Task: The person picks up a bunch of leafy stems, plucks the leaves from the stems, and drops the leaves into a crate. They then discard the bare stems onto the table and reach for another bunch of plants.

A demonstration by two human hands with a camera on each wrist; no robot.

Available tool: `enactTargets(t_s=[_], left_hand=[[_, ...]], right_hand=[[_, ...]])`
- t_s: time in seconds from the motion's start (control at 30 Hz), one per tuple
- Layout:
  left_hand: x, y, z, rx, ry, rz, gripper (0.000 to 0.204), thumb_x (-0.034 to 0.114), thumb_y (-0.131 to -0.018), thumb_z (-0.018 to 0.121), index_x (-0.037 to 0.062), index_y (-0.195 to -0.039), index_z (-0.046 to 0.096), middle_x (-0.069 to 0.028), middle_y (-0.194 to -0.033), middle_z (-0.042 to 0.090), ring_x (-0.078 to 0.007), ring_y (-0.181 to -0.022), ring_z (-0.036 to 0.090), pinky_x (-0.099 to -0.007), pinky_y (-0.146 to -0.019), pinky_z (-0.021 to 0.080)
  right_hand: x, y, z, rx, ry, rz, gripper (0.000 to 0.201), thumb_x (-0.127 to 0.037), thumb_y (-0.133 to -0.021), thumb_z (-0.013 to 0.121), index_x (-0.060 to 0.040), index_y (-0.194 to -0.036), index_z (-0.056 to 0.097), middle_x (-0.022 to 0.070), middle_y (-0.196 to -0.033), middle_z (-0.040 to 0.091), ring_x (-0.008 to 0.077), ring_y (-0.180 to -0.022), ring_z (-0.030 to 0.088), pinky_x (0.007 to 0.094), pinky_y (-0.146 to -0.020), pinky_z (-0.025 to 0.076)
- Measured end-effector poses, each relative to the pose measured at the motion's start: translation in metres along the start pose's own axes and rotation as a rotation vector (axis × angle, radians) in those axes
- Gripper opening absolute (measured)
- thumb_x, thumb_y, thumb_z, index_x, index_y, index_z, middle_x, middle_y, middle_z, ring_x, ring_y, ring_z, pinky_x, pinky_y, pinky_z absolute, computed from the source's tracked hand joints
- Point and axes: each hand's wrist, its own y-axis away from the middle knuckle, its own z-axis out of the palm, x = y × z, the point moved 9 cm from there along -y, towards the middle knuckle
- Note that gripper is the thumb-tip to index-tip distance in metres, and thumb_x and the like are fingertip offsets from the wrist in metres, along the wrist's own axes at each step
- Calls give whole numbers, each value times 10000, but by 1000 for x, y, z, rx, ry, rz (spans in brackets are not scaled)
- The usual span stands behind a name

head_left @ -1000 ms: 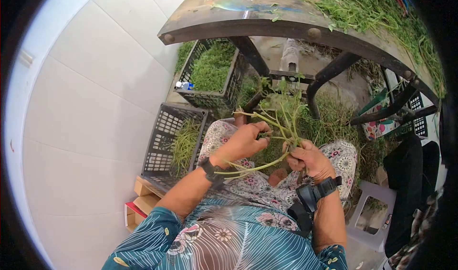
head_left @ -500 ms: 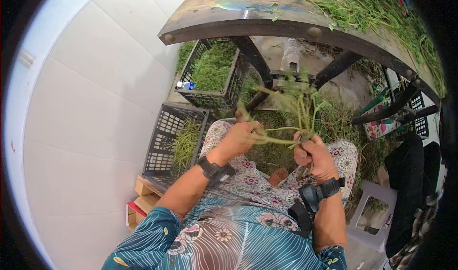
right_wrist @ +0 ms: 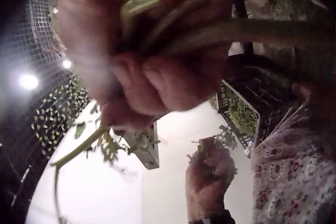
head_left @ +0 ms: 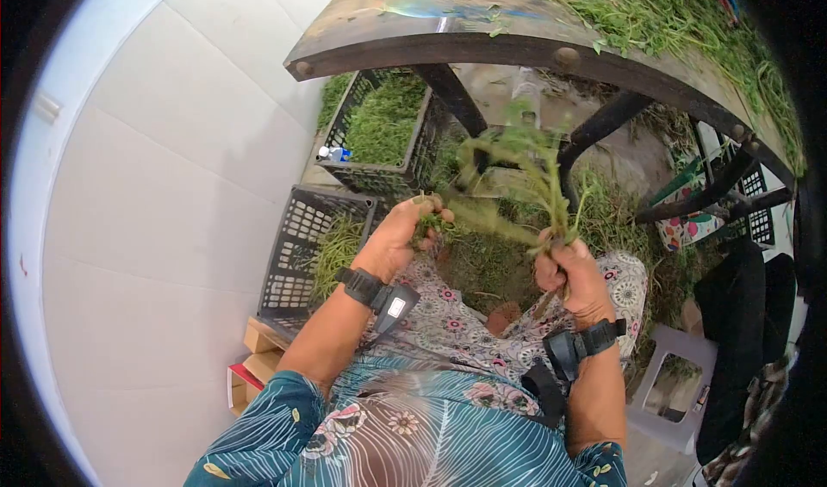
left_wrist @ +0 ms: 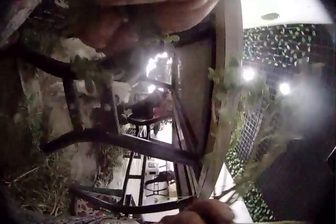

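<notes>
The right hand (head_left: 575, 282) grips a bunch of green stems (head_left: 556, 203) near their base, above the right knee; the bunch is blurred at its leafy end. In the right wrist view, the fingers of the right hand (right_wrist: 157, 71) curl round several thick stems (right_wrist: 231, 34). At the left knee, the left hand (head_left: 403, 235) holds small leafy sprigs (head_left: 431, 222) in curled fingers. That left hand (right_wrist: 211, 179) also shows in the right wrist view, leaves poking out around its fingers.
A black crate (head_left: 274, 267) with picked stems stands at the left; behind it another crate (head_left: 405, 170) holds leafy greens. Ahead is a table (head_left: 508, 49) with greens on top. Loose plants cover the floor beneath. A grey stool (head_left: 642, 401) stands at the right.
The left hand has moved left and away from the right hand, holding sprigs. The right hand has shifted slightly right, and the bunch has swung with blurred stems.
</notes>
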Motion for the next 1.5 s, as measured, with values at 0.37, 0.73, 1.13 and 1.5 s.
enactTargets(t_s=[0.37, 0.73, 1.13, 1.5], left_hand=[[16, 15, 31, -136, 276, 29, 157, 209, -899, 466, 91, -963, 547, -61, -926, 615, -169, -798, 556, -327, -654, 461], [-41, -23, -26, 3, 719, -194, 155, 150, -897, 455, 61, -972, 558, -104, -938, 604, -228, -836, 591, -368, -675, 505], [118, -103, -148, 466, -2, 359, 390, 312, -923, 438, 11, -1168, 405, -144, -1250, 436, -310, -1121, 458, -446, -905, 439], [-16, -79, -73, 7, 413, -48, 205, 208, -916, 434, 59, -1039, 503, -87, -962, 606, -221, -817, 607, -345, -708, 517]], right_hand=[[9, -12, -6, 84, -71, 16, 161, -176, -885, 509, -67, -1002, 489, 12, -650, 471, 81, -478, 368, 228, -441, 295], [10, -13, -19, 251, -35, 40, 137, -173, -887, 497, -82, -987, 481, 6, -637, 455, 76, -483, 377, 236, -440, 304], [17, -25, -30, 290, 5, 125, 83, -152, -896, 478, -78, -931, 468, 14, -668, 479, 66, -493, 380, 227, -433, 318], [14, -26, -39, 308, 78, 89, 100, -176, -902, 477, -79, -916, 459, 16, -686, 483, 76, -507, 383, 256, -446, 334]])
